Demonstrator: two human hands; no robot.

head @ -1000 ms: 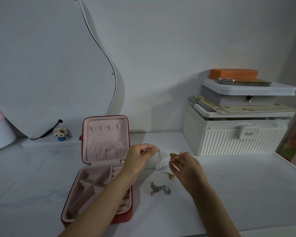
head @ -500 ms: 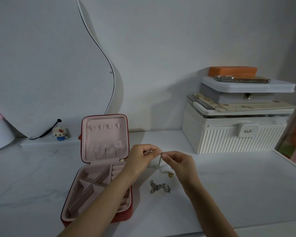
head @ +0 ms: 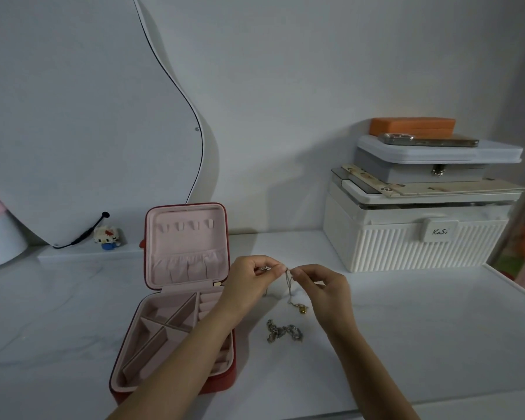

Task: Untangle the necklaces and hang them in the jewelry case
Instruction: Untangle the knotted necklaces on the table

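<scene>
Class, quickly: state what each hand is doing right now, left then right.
Left hand: pinches one end of the thin necklace.
Right hand: pinches the same necklace, its gold pendant dangling below.

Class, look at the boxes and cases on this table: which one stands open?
The red jewelry case with the pink lining, left of the hands. Its lid stands upright, showing hooks and compartments. The white ribbed box, grey case and orange case stacked at right are closed.
</scene>
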